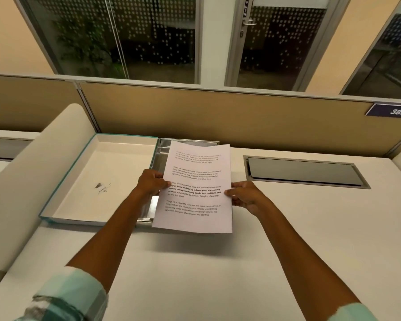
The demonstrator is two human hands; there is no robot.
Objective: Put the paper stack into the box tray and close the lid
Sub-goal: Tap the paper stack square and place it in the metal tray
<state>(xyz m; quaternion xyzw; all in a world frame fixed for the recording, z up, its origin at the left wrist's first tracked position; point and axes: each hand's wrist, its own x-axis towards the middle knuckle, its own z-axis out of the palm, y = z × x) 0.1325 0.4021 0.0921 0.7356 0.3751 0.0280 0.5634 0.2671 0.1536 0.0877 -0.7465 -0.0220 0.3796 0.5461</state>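
A white paper stack [195, 172] with printed text is held flat above the desk by both hands. My left hand [152, 183] grips its left edge and my right hand [245, 196] grips its right edge. Under the paper lies the box tray [161, 150], shiny and silver inside, mostly hidden by the sheets. To its left the open lid [97, 179] lies inside-up, cream with teal edges and a small dark smudge.
The white desk [195, 262] runs to a beige partition at the back. A grey cable hatch [303, 172] is set into the desk at the right. A curved white divider [33, 181] rises at the left.
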